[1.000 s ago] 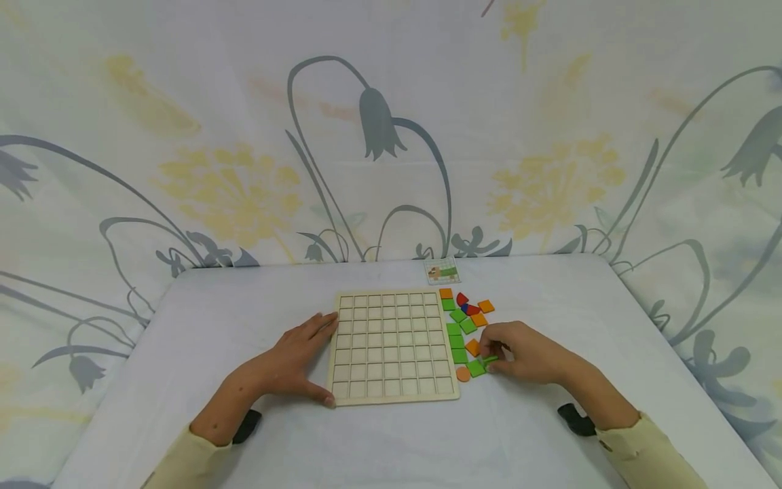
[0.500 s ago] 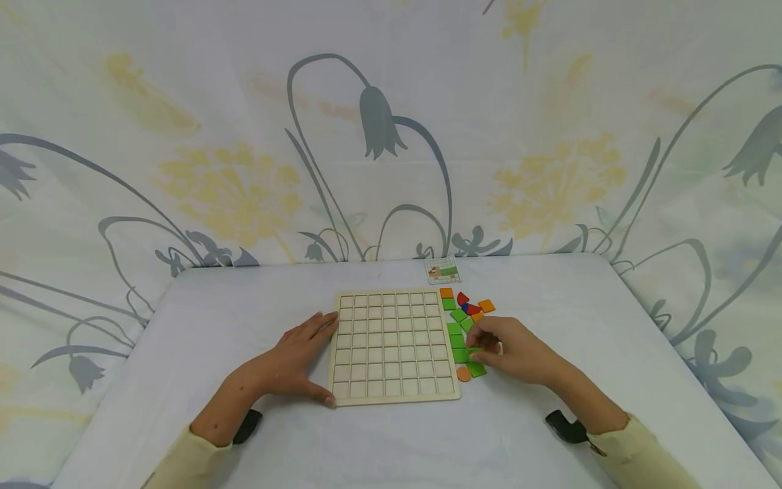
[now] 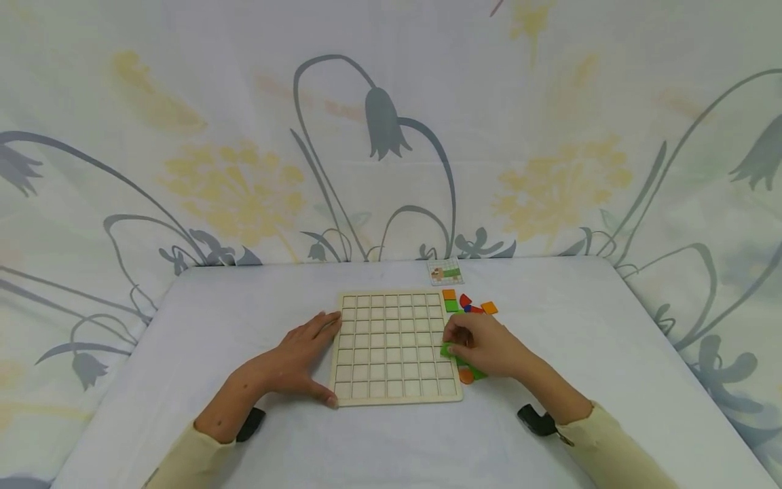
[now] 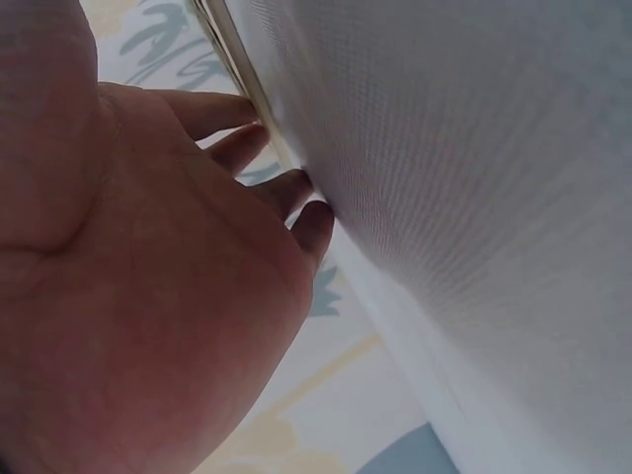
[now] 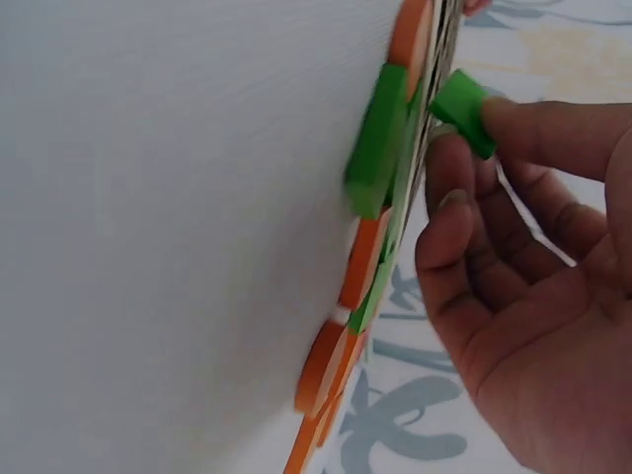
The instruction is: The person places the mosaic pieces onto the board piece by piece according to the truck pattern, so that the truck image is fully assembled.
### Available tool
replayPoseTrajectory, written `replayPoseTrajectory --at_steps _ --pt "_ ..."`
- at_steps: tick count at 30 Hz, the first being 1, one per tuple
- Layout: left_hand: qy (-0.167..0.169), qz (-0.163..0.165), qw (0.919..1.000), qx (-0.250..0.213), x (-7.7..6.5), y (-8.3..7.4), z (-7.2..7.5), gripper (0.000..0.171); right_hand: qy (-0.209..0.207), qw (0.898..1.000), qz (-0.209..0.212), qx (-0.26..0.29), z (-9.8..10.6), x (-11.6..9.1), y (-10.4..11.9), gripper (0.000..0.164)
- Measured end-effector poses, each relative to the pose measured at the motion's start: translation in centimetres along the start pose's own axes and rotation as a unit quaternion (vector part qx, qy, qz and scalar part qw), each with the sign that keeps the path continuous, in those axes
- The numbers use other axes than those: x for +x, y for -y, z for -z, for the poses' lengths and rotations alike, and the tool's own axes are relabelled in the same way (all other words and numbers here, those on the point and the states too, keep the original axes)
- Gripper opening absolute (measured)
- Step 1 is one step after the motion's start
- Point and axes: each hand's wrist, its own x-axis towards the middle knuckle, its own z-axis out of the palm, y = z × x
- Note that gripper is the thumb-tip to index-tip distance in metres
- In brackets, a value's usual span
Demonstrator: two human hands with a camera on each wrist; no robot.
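A wooden grid board (image 3: 391, 346) with bare square cells lies flat on the white table. Along its left edge rests my left hand (image 3: 299, 360), fingers extended and thumb near the lower corner; the left wrist view shows those fingertips at the board's edge (image 4: 235, 49). My right hand (image 3: 489, 345) pinches a green square tile (image 5: 466, 114) between thumb and fingers, over the board's right edge. Beneath and around that hand are more green tiles (image 3: 479, 373), partly hidden by it. A round orange tile (image 3: 467, 376) lies near the board's lower right corner.
Beyond the right hand lie an orange square (image 3: 449, 294), a green square (image 3: 451, 305), red pieces (image 3: 466, 300), a blue bit and another orange square (image 3: 489, 308). A small picture card (image 3: 445, 273) sits behind the board, before a floral cloth backdrop (image 3: 391, 190).
My right hand has moved left from the loose tiles to the board's right edge, carrying the green tile. The left hand has stayed at the board's left edge.
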Motion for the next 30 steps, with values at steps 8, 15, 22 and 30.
replayPoseTrajectory --at_steps 8,15,22,30 --pt "0.005 -0.002 1.0000 -0.004 0.1 -0.1 0.0 0.137 0.001 1.000 -0.030 0.002 -0.4 1.0 0.7 0.013" --pt "0.004 -0.004 1.0000 0.003 0.1 -0.1 0.0 0.137 -0.001 0.999 -0.043 -0.003 -0.5 0.8 0.9 0.013" --pt "0.004 -0.002 1.0000 0.000 0.1 -0.1 0.0 0.137 -0.009 0.999 -0.044 -0.002 -0.8 0.9 0.9 0.014" --pt "0.003 -0.003 1.0000 0.002 0.0 0.0 -0.1 0.138 -0.004 0.999 -0.039 -0.014 -1.0 0.8 1.1 0.017"
